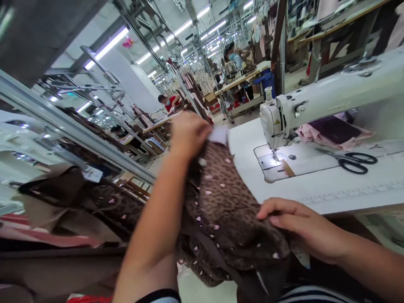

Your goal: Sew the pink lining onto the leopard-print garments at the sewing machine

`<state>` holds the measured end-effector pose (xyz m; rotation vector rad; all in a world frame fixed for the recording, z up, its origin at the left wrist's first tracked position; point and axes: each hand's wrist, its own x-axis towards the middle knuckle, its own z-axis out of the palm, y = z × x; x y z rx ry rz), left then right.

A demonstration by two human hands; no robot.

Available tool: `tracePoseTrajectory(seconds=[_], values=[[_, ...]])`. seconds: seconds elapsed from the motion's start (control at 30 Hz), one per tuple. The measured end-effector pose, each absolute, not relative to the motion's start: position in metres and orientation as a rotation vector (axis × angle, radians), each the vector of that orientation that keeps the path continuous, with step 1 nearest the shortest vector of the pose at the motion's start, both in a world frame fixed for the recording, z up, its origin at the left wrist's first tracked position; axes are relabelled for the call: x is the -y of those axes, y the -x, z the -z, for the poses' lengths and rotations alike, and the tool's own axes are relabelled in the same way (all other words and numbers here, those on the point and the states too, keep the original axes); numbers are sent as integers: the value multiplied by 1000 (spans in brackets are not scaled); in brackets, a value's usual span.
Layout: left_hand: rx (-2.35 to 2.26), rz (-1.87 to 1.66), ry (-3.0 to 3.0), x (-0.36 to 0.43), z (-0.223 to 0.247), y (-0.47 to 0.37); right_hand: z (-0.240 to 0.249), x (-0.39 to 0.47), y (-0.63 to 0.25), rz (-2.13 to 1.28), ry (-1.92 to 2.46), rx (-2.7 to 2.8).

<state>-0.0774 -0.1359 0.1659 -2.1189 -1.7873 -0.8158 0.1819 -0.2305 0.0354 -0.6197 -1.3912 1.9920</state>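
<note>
A brown leopard-patterned garment (pixel 227 198) with small pink spots hangs between my two hands, left of the sewing table. My left hand (pixel 190 132) is raised and closed on its upper end, beside a small white label (pixel 219 135). Lower down on the right, my right hand (pixel 299 225) pinches the garment's edge between thumb and fingers. The cloth's lower folds fall toward my lap. Some blur covers my left hand and forearm.
A white sewing machine (pixel 273 120) with its lamp lit stands on the white table (pixel 315 202) at the right. Black scissors (pixel 356 162) and pink and dark cloth (pixel 334 130) lie there. More brown garments (pixel 110 202) hang at the left by a metal rail (pixel 94 141). People sit at far tables.
</note>
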Motion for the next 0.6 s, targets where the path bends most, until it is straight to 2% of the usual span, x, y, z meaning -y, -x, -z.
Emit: tracePoseTrajectory(seconds=[0.1, 0.23, 0.37, 0.6], values=[[1688, 470, 2453, 112, -90, 49, 1, 228, -215, -1915, 1049, 1162], [1467, 143, 2787, 103, -32, 32, 14, 228, -234, -1947, 1162, 1047], [1368, -16, 2870, 103, -26, 29, 19, 224, -235, -1973, 1143, 1093], [1395, -166, 2848, 102, -25, -2, 9, 190, -282, -1809, 1285, 1155]])
